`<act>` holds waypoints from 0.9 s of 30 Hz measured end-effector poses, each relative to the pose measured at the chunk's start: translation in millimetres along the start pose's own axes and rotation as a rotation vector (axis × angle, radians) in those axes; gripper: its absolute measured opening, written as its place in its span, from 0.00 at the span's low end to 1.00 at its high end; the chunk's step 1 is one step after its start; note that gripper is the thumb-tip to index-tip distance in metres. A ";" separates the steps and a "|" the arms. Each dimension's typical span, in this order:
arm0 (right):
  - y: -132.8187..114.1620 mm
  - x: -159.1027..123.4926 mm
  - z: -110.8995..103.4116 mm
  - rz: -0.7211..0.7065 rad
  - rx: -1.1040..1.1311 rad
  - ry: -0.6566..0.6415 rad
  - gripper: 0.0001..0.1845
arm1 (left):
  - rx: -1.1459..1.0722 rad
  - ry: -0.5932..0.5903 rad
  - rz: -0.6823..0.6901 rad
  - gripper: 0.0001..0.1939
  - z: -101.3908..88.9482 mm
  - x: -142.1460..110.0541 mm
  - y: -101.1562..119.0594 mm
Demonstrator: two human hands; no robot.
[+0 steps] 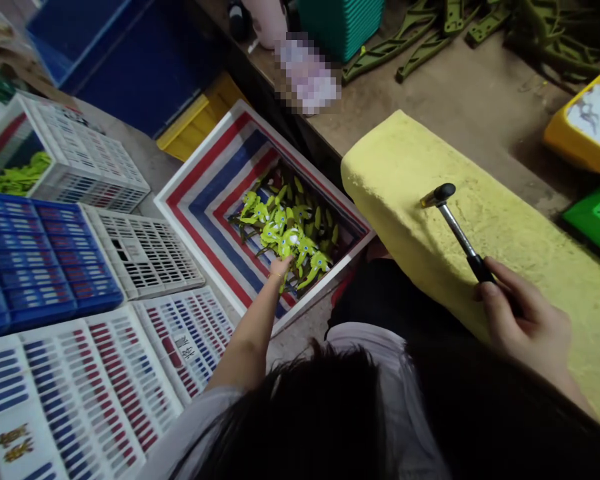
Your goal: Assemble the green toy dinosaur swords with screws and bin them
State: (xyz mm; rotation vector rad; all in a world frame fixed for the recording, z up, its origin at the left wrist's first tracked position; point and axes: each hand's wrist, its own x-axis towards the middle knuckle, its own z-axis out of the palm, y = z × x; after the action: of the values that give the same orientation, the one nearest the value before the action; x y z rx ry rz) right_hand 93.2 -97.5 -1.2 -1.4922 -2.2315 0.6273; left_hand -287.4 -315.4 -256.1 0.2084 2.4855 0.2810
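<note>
My left hand reaches down into a red, white and blue striped box, its fingers bunched against a heap of bright green plastic toy pieces. Whether those fingers grip a piece is hidden. My right hand is closed around the black handle of a small hammer, whose steel shaft and dark head lie over a yellow foam block. The hammer head is close to the block's surface.
White and blue plastic crates are stacked on the left, and one white crate holds green pieces. Olive-green moulded parts lie on a concrete ledge at the top. A yellow tub and a green crate stand at the right.
</note>
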 end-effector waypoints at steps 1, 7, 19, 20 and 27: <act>-0.7 0.7 1.8 0.007 0.005 -0.002 0.21 | 0.002 0.009 -0.024 0.20 -8.7 12.7 2.6; -5.4 0.7 6.1 0.068 0.029 0.007 0.23 | 0.036 0.095 -0.113 0.20 -64.1 62.3 13.5; -20.4 50.1 31.1 -0.121 -0.080 0.095 0.24 | 0.120 -0.157 0.360 0.19 -22.6 -44.4 91.0; -21.0 46.4 30.5 -0.186 -0.080 0.107 0.22 | 0.147 -0.199 0.474 0.18 -16.1 -62.0 110.1; 69.4 -80.2 -2.8 -0.347 0.074 0.644 0.19 | 0.367 -0.534 1.436 0.13 14.9 -215.7 204.6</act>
State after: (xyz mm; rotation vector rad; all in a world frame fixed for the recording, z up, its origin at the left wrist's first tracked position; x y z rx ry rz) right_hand 176.5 -148.3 -43.0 -1.0335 -1.8577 0.0913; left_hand -90.1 -162.0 -94.3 1.9062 1.4309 0.2610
